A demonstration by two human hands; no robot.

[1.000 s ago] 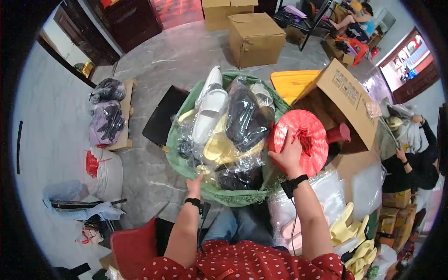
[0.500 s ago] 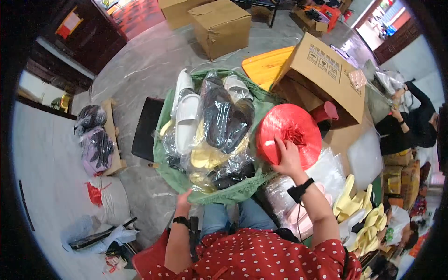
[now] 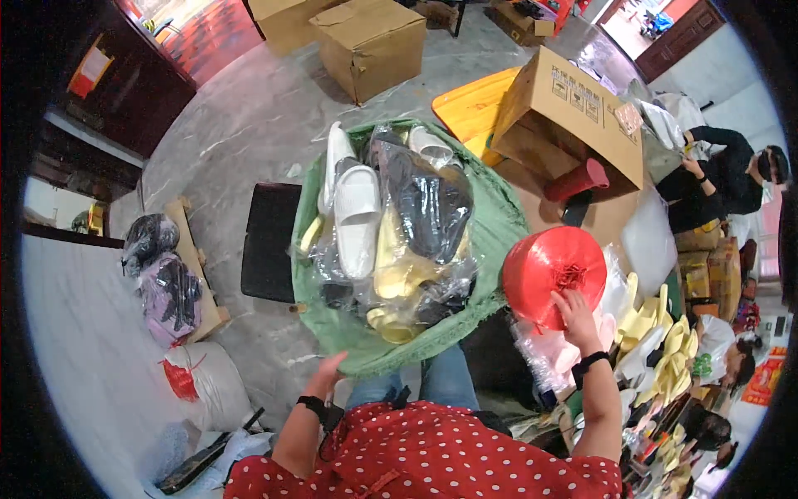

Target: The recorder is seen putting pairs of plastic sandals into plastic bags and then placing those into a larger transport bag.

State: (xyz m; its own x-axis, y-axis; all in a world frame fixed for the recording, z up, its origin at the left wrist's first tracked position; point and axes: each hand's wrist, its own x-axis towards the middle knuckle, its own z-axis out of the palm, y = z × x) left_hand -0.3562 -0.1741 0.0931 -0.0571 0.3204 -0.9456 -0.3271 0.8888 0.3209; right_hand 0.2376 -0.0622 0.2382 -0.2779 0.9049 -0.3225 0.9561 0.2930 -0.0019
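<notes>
A loose red top (image 3: 465,445) is worn, scattered all over with small white polka dots; its short sleeves (image 3: 600,472) are cut wide, and the forearms are bared below them; a narrow red tie (image 3: 384,482) is set at the front in matching cloth; each wrist is circled by a black band, the left band (image 3: 312,406) being joined by a small dark device (image 3: 332,417), the right band (image 3: 591,363) being plain and broad; the left hand (image 3: 328,373) and right hand (image 3: 575,318) are ungloved; the legs are clothed in blue jeans (image 3: 449,381).
</notes>
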